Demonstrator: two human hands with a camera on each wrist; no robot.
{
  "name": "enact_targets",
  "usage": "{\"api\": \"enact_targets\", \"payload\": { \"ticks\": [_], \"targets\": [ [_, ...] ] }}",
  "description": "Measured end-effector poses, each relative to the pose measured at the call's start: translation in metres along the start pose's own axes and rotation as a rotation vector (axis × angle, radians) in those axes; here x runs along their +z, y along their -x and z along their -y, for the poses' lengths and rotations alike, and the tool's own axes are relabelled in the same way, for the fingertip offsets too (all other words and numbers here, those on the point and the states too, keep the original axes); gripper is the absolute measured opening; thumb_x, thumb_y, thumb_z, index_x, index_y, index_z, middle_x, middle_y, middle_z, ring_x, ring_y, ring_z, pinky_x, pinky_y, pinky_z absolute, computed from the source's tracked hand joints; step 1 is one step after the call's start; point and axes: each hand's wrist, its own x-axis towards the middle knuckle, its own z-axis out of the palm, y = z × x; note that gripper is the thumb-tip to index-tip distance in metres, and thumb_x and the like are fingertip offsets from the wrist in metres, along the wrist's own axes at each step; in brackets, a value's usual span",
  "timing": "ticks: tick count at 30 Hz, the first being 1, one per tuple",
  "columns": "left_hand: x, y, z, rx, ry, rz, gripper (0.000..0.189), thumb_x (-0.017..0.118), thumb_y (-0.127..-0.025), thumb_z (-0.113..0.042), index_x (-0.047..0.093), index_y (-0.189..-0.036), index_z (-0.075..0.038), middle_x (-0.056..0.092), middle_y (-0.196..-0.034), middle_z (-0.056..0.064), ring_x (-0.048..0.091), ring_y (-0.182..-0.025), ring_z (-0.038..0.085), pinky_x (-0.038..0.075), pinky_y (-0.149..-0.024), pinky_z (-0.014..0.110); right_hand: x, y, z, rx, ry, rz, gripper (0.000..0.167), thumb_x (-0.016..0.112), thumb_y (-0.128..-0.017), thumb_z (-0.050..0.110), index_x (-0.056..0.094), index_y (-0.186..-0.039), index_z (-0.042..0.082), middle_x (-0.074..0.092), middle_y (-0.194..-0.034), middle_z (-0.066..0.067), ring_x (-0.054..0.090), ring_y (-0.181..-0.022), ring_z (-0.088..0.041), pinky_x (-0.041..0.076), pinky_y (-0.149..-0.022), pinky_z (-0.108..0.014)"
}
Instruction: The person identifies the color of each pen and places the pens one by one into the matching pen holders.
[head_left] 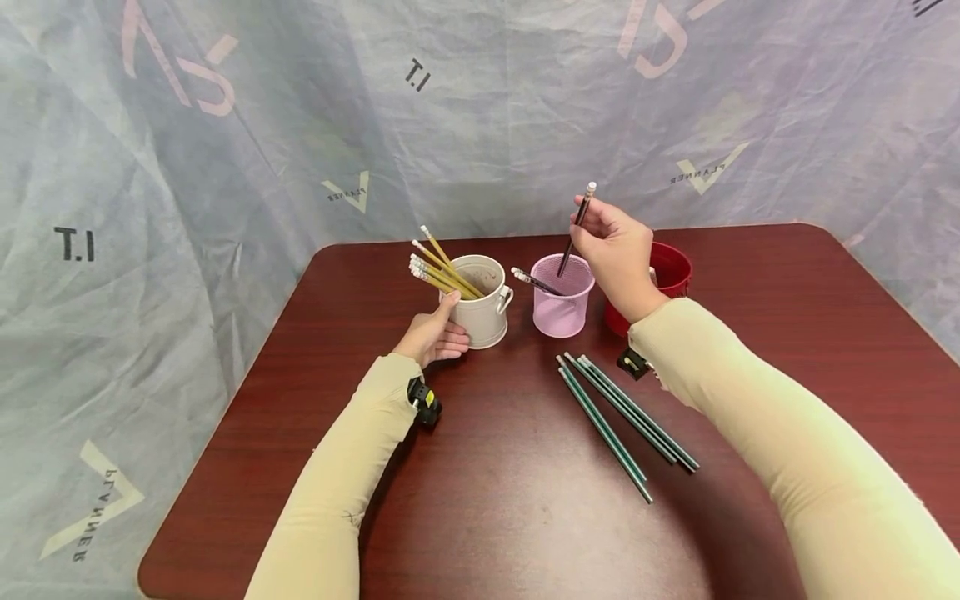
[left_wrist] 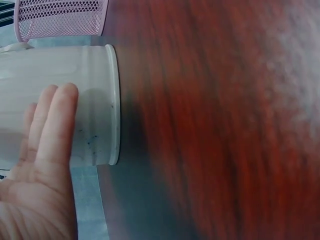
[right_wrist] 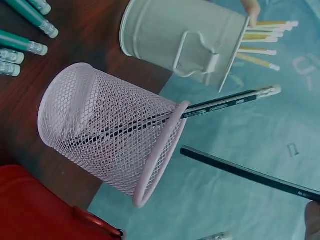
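My right hand (head_left: pixel 615 250) pinches a black pencil (head_left: pixel 576 225), its white eraser up. The pencil's lower end hangs at the mouth of the pink mesh cup (head_left: pixel 561 315), just outside the rim in the right wrist view. Black pencils (right_wrist: pixel 220 104) lean inside that cup. My left hand (head_left: pixel 435 333) rests against the side of the white metal bucket (head_left: pixel 482 321), thumb at the rim. In the left wrist view its fingers (left_wrist: pixel 57 120) lie straight along the bucket wall. Several yellow pencils (head_left: pixel 442 267) with white erasers lean in the bucket.
Several green pencils (head_left: pixel 622 412) lie on the dark red wooden table (head_left: pixel 480 483) before the pink cup. A red bucket (head_left: pixel 671 268) stands right of the cup, partly hidden by my right hand. A grey printed cloth (head_left: pixel 480 125) hangs behind the table.
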Motion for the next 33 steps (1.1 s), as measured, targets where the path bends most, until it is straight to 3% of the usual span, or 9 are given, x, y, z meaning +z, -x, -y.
{"api": "enact_targets", "payload": {
  "ticks": [3,5,10,12,15,21,29,33],
  "targets": [
    [0.001,-0.001,0.0,0.0,-0.001,0.003,0.081,0.05,-0.088,-0.063,0.058,-0.113,0.014,0.065,-0.081,0.015,0.066,-0.066,0.019,0.057,-0.061,0.027,0.004,-0.004,-0.006,0.009,0.042,0.024,0.027,0.06,-0.082,-0.008,0.067,-0.109,-0.01,0.068,-0.096,-0.026,0.06,-0.074,0.007,0.048,-0.07,-0.008],
    [0.001,-0.001,0.0,-0.001,0.001,0.0,0.08,0.051,-0.088,-0.063,0.058,-0.112,0.014,0.065,-0.081,0.015,0.066,-0.067,0.019,0.056,-0.061,0.027,0.006,-0.005,-0.01,0.006,0.119,0.077,0.027,0.059,-0.082,-0.008,0.068,-0.108,-0.009,0.069,-0.097,-0.024,0.063,-0.077,0.001,0.047,-0.07,-0.008],
    [0.002,0.0,0.0,0.004,0.006,-0.009,0.079,0.051,-0.088,-0.062,0.059,-0.111,0.014,0.065,-0.081,0.015,0.066,-0.068,0.019,0.057,-0.061,0.027,0.006,0.002,-0.024,0.002,0.363,0.289,0.028,0.058,-0.082,-0.007,0.069,-0.108,-0.006,0.07,-0.098,-0.019,0.068,-0.091,-0.027,0.054,-0.078,-0.029],
    [0.002,0.0,0.0,0.006,0.009,-0.01,0.079,0.052,-0.088,-0.062,0.059,-0.111,0.014,0.065,-0.082,0.015,0.066,-0.067,0.019,0.057,-0.061,0.028,0.006,0.006,-0.032,0.021,0.412,0.365,0.029,0.057,-0.083,-0.007,0.069,-0.109,-0.006,0.069,-0.101,-0.019,0.067,-0.093,-0.03,0.053,-0.082,-0.039],
    [0.002,-0.001,0.001,0.006,0.014,-0.011,0.08,0.052,-0.088,-0.062,0.059,-0.111,0.014,0.066,-0.082,0.016,0.066,-0.067,0.019,0.057,-0.061,0.028,0.007,0.011,-0.042,0.039,0.449,0.435,0.03,0.057,-0.082,-0.007,0.068,-0.109,-0.006,0.069,-0.102,-0.019,0.065,-0.091,-0.03,0.052,-0.082,-0.043],
    [0.001,-0.002,0.001,0.004,0.013,-0.013,0.08,0.052,-0.087,-0.063,0.059,-0.111,0.014,0.066,-0.083,0.016,0.066,-0.067,0.019,0.057,-0.062,0.028,0.008,0.02,-0.05,-0.009,0.496,0.462,0.024,0.064,-0.08,-0.005,0.07,-0.103,-0.005,0.07,-0.095,-0.018,0.065,-0.082,-0.028,0.053,-0.076,-0.043],
    [0.003,-0.002,0.0,0.001,0.02,-0.011,0.08,0.051,-0.088,-0.062,0.059,-0.111,0.014,0.065,-0.083,0.015,0.066,-0.069,0.02,0.056,-0.062,0.028,0.01,0.026,-0.055,-0.003,0.511,0.504,0.025,0.068,-0.083,0.0,0.07,-0.108,-0.004,0.069,-0.102,-0.018,0.066,-0.095,-0.032,0.052,-0.086,-0.045],
    [0.002,-0.001,0.0,-0.005,0.012,-0.014,0.081,0.051,-0.088,-0.063,0.058,-0.114,0.013,0.066,-0.088,0.017,0.066,-0.071,0.02,0.057,-0.065,0.028,0.008,0.027,-0.055,-0.01,0.52,0.495,0.025,0.068,-0.083,0.0,0.07,-0.107,-0.004,0.069,-0.102,-0.018,0.067,-0.094,-0.032,0.052,-0.085,-0.044]
  ]
}}
